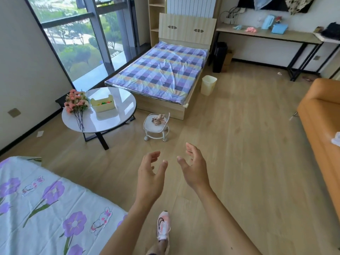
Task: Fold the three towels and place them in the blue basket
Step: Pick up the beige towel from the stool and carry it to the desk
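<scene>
My left hand (150,176) and my right hand (195,167) hang over the wooden floor in the middle of the room, side by side, fingers loosely spread and holding nothing. Far off on the long desk (266,34) at the back right lie a light blue cloth (237,27), a pink cloth (250,29) and a blue cloth (279,28). A blue basket-like thing (267,22) stands behind them against the wall. All of these are well out of reach of both hands.
A floral-covered bed (46,208) is at the lower left. A round white table (110,115) with flowers and a cream bin, a small wheeled stool (156,128), a checked bed (165,70), a cream wastebasket (208,85) and an orange sofa (322,122) ring the floor.
</scene>
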A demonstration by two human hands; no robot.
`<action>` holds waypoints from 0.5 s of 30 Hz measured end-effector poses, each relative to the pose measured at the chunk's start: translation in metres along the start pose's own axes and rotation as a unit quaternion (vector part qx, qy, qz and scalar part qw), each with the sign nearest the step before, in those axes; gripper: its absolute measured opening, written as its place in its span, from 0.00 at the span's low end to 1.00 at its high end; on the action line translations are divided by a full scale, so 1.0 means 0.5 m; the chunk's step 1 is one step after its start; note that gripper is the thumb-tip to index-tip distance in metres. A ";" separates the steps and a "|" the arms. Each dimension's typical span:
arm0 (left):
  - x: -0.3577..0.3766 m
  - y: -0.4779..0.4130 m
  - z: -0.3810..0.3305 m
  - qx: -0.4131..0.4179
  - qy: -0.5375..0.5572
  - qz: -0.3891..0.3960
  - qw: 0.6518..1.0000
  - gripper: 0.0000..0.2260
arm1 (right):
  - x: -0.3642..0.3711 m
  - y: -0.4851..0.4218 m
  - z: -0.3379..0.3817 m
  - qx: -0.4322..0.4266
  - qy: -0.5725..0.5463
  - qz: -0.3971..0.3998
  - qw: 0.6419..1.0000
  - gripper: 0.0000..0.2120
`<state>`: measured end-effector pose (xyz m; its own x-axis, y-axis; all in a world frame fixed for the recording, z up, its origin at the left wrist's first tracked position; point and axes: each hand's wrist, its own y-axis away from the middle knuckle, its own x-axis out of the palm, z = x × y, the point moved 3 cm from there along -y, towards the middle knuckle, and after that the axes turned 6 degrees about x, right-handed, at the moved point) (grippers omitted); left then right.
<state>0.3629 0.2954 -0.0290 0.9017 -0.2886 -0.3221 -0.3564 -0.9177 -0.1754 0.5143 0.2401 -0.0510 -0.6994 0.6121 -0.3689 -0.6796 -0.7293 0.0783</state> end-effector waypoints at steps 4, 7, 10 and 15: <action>0.045 -0.170 0.042 -0.012 0.005 -0.003 1.000 0.11 | 0.034 -0.170 0.004 0.007 0.004 0.002 1.000 0.26; 0.077 -0.287 0.055 -0.010 0.005 0.004 1.000 0.12 | 0.053 -0.281 0.020 0.000 0.009 0.003 1.000 0.27; 0.108 -0.411 0.083 -0.019 0.004 0.015 1.000 0.12 | 0.080 -0.409 0.031 0.005 0.013 0.001 1.000 0.27; 0.155 -0.589 0.120 -0.037 -0.010 0.022 0.999 0.11 | 0.117 -0.602 0.039 0.015 0.017 0.009 1.000 0.26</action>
<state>0.5233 0.5597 -0.0580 0.8797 -0.3250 -0.3472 -0.3763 -0.9221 -0.0904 0.6737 0.5013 -0.0782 -0.7033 0.5881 -0.3994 -0.6740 -0.7302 0.1116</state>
